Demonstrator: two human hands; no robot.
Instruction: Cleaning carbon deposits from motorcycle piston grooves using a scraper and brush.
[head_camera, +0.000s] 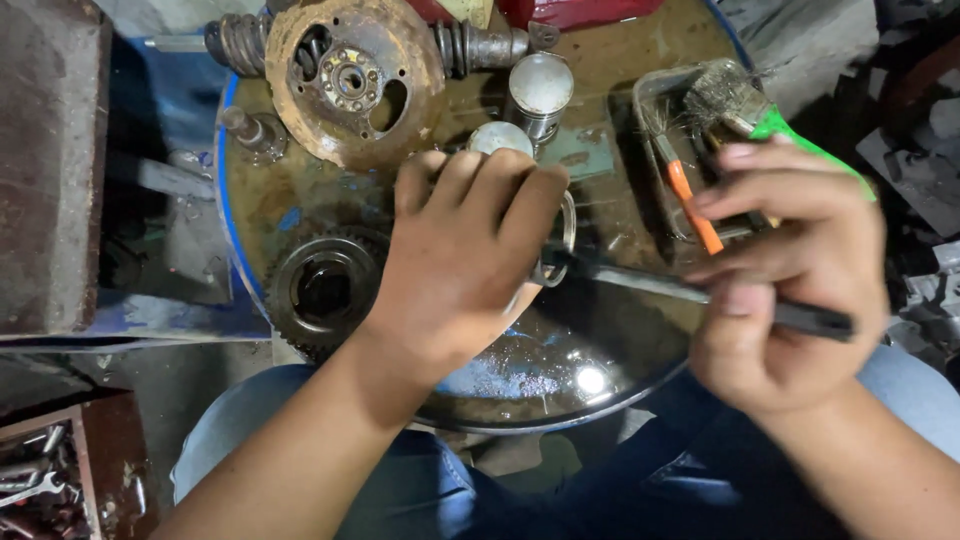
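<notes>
The left hand (455, 270) is closed over a small metal ring-shaped part (560, 245), fingers curled round it, above the oily drum top (600, 110) near the middle. The right hand (790, 280) pinches a dark flat tool (690, 290) whose tip meets that part: a scraping or cleaning step, calling for a steady grip. Far off stand two pistons (540, 90) and a rusty flange with springs (345, 75); a gear (320, 290) lies left; a tray of brushes (700, 130) crowds the right hand
</notes>
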